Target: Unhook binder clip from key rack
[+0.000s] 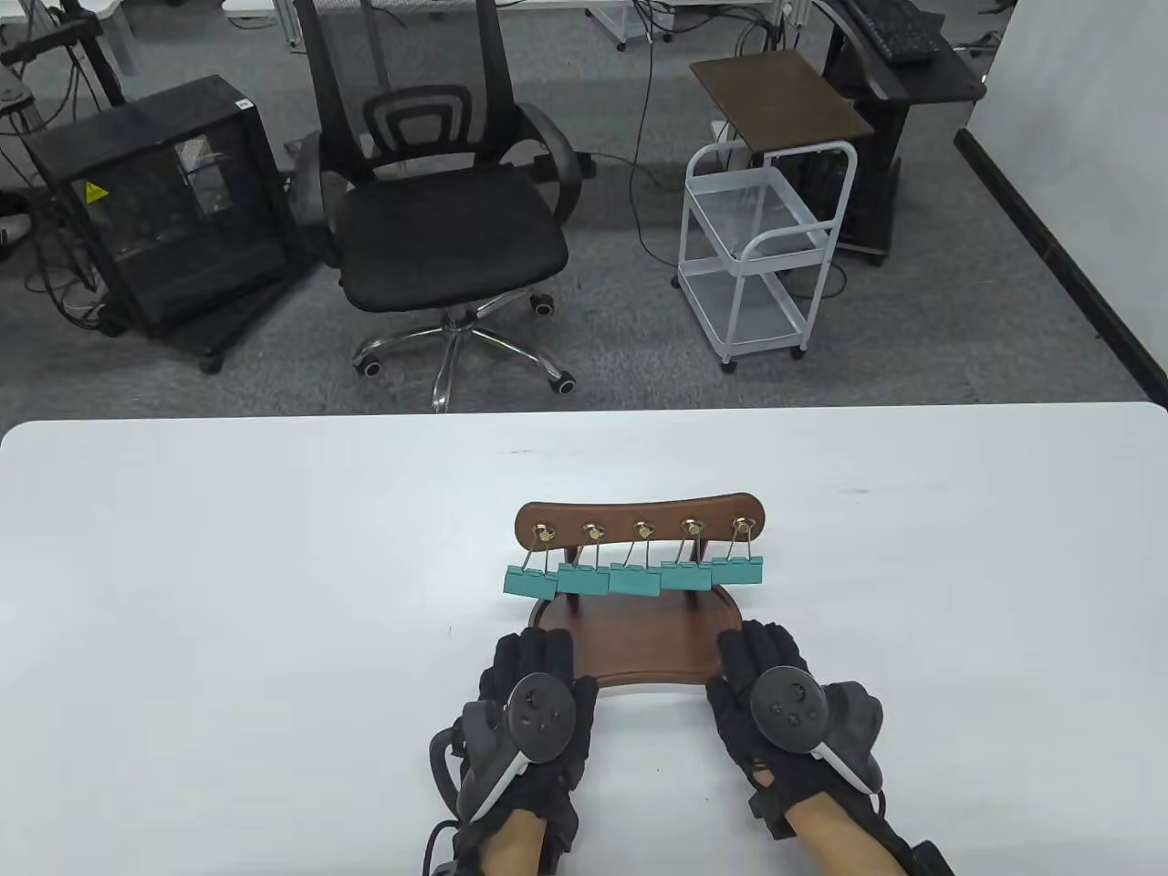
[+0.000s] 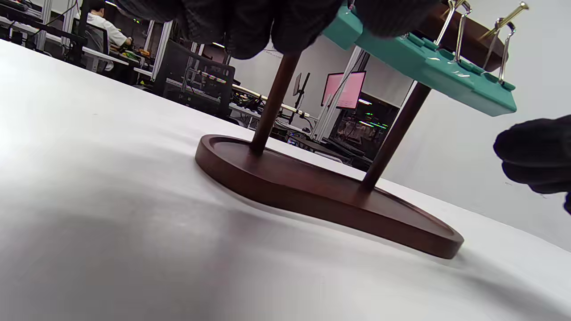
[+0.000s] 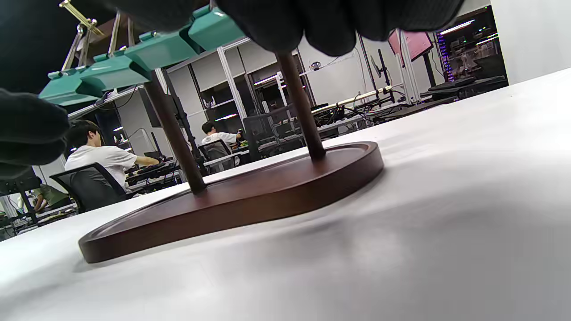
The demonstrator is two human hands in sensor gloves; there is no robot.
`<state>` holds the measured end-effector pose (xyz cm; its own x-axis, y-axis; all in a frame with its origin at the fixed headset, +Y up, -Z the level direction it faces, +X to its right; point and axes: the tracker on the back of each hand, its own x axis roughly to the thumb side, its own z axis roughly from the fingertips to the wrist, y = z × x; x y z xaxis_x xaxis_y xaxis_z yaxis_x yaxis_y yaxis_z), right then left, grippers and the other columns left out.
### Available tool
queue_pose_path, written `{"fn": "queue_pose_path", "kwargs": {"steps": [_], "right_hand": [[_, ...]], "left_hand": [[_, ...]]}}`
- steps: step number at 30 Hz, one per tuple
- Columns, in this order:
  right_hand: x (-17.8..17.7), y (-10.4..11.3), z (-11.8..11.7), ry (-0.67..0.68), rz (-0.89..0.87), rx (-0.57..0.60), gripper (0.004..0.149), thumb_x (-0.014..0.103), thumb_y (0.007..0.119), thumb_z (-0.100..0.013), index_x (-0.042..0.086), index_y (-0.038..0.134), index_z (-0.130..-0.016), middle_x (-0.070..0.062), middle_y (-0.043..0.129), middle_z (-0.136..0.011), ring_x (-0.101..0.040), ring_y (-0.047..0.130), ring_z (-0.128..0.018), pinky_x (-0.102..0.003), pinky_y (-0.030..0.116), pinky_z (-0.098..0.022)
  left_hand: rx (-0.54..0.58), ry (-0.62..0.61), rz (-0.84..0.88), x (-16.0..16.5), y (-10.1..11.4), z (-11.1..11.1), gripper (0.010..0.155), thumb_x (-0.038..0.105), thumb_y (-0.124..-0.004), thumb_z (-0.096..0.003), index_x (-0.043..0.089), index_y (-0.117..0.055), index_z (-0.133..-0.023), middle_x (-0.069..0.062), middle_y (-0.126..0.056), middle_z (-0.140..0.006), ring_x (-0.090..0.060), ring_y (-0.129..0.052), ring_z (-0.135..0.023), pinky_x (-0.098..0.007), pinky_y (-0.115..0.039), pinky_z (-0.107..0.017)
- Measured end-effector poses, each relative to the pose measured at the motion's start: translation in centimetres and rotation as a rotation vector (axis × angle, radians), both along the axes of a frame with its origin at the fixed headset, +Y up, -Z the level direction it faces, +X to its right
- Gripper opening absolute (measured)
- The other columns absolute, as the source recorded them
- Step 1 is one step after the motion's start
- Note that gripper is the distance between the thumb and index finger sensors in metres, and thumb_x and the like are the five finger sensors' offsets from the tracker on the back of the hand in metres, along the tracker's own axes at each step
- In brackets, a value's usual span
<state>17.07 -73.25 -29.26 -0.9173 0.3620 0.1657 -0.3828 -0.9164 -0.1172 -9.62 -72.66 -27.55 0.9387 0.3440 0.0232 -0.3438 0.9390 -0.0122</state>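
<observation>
A dark wooden key rack (image 1: 639, 518) stands on its oval base (image 1: 639, 643) at the table's near middle. Several teal binder clips (image 1: 634, 579) hang by wire handles from its brass hooks (image 1: 642, 529). My left hand (image 1: 534, 652) lies at the base's front left corner and my right hand (image 1: 757, 650) at its front right corner. Both have fingers stretched forward and hold nothing. The left wrist view shows the base (image 2: 321, 191) and clips (image 2: 428, 67) beyond my fingers (image 2: 250, 26). The right wrist view shows the base (image 3: 232, 200) and clips (image 3: 111, 67).
The white table (image 1: 228, 547) spreads wide to both sides of the rack. Beyond its far edge stand an office chair (image 1: 447, 219), a white cart (image 1: 757, 246) and a black computer case (image 1: 173, 210) on the floor.
</observation>
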Motion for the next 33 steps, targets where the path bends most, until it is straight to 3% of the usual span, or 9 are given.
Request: {"fn": "queue_pose_path", "kwargs": {"steps": [21,33], "right_hand": [[2.2,0.0,-0.3,-0.070,-0.097,0.035,0.060,0.049,0.066,-0.040,0.018,0.063,-0.092,-0.018,0.061,-0.099,-0.045,0.058,-0.089,-0.052,0.061,-0.064],[4.6,0.6,-1.0,-0.152,-0.350,0.120,0.060,0.048,0.071,-0.040,0.017,0.065,-0.091,-0.020,0.065,-0.097,-0.046,0.064,-0.085,-0.051,0.066,-0.061]], "left_hand": [[0.000,0.008,0.036,-0.1,0.0,-0.2,0.064,0.054,-0.057,-0.0537,0.028,-0.056,-0.112,-0.005,-0.054,-0.120,-0.033,-0.046,-0.112,-0.053,-0.049,-0.076],[0.005,0.014,0.057,-0.3,0.1,-0.3,0.064,0.054,-0.058,-0.0538,0.028,-0.057,-0.112,-0.005,-0.055,-0.119,-0.033,-0.048,-0.112,-0.053,-0.050,-0.076]]}}
